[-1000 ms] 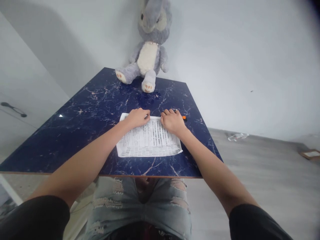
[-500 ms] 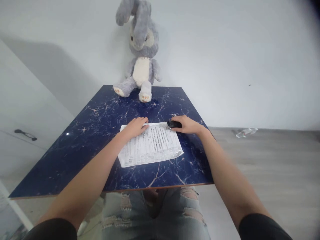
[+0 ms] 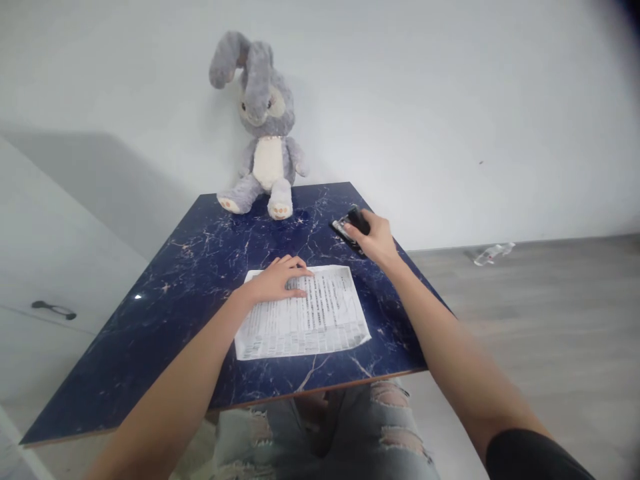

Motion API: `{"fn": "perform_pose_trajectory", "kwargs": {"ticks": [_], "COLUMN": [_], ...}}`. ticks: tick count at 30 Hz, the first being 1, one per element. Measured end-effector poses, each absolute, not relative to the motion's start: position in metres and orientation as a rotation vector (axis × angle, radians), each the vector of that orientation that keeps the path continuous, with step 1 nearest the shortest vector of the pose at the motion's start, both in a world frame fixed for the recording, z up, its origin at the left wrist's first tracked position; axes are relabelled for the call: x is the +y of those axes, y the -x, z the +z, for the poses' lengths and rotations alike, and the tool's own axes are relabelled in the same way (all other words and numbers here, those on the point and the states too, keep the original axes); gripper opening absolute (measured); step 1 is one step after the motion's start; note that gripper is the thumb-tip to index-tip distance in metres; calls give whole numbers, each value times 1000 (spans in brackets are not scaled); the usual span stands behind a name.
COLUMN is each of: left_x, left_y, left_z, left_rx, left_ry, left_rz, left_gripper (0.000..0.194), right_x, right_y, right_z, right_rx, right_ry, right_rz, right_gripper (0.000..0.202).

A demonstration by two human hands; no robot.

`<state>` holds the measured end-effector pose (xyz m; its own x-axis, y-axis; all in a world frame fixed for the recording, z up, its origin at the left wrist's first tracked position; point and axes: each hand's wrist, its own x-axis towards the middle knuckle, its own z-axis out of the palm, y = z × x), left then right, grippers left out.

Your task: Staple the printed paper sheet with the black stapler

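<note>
A sheaf of printed paper (image 3: 320,320) lies on the dark blue marbled table (image 3: 175,347), its edges slightly curled. My left hand (image 3: 280,279) rests on the upper left part of the paper, fingers stretched out and thumb apart. Beyond the paper's upper right corner, my right hand (image 3: 376,239) is closed around a black stapler (image 3: 358,221) with a silvery part showing. The stapler is clear of the paper and tilted toward the upper left. Whether it touches the table I cannot tell.
A grey plush rabbit (image 3: 270,160) sits at the table's far edge against the white wall (image 3: 425,120). To the left is a white cabinet with a dark handle (image 3: 54,310). A clear plastic item (image 3: 494,253) lies on the grey floor at right.
My right hand has carried the stapler off the paper's upper right corner, away toward the far side of the table. My left hand stays on the paper, with its thumb spread wider. The view has shifted.
</note>
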<state>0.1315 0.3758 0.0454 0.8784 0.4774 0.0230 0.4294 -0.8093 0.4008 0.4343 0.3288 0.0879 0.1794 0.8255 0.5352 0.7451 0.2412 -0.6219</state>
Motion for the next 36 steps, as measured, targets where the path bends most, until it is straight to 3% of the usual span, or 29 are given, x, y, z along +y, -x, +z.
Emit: {"fn": "perform_pose_trajectory", "kwargs": {"ticks": [6,12,30,36], "left_x": [380,404,405,400], "left_y": [-138,-118,-132,-125], "left_z": [37,32,21,30], "left_rx": [641,584,543,556], "left_ry": [-2570,-2529,-2555,-2474], "left_rz": [336,446,496,477], "left_gripper": [39,21,23,26], "right_x": [330,329,332,334], "right_y": [-406,-386,-400,-424], "right_z": [69,54,62,67], "right_rx": [-2070,-2372,-2511,-2584], "right_ry": [1264,1059,923,921], "right_rz": [487,543,690,900], "right_gripper": [34,26,24,19]}}
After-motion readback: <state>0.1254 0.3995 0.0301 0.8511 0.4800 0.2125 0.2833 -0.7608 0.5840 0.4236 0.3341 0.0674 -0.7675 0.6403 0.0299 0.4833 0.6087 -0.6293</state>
